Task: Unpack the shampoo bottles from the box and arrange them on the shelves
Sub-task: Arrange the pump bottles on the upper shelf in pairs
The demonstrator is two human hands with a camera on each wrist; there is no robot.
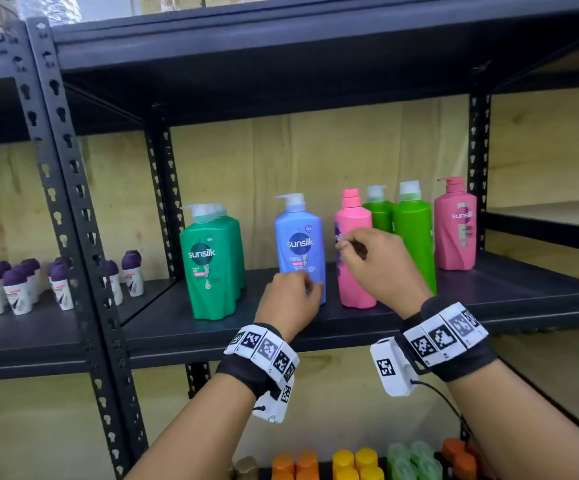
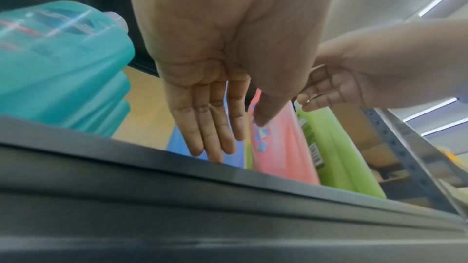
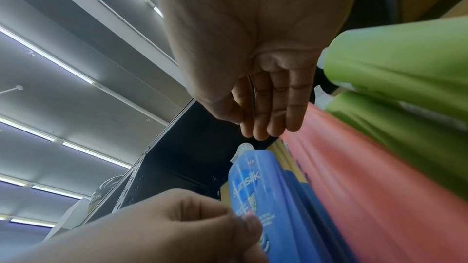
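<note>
Since my left hand (image 1: 290, 299) hovers with relaxed fingers at the blue bottle (image 1: 301, 244), centre of the head view, a nudge could tip it; I count two dark green, one blue, two pink, two light green on the shelf (image 1: 315, 327). Left wrist view: fingers straight, holding nothing. Right wrist view: right hand (image 3: 263, 87) fingers together, empty, beside the pink bottle (image 3: 367, 177)

"sunsilk" on green bottle (image 1: 212, 261), blue bottle (image 1: 300, 244), pink bottle (image 1: 456, 223)
</note>
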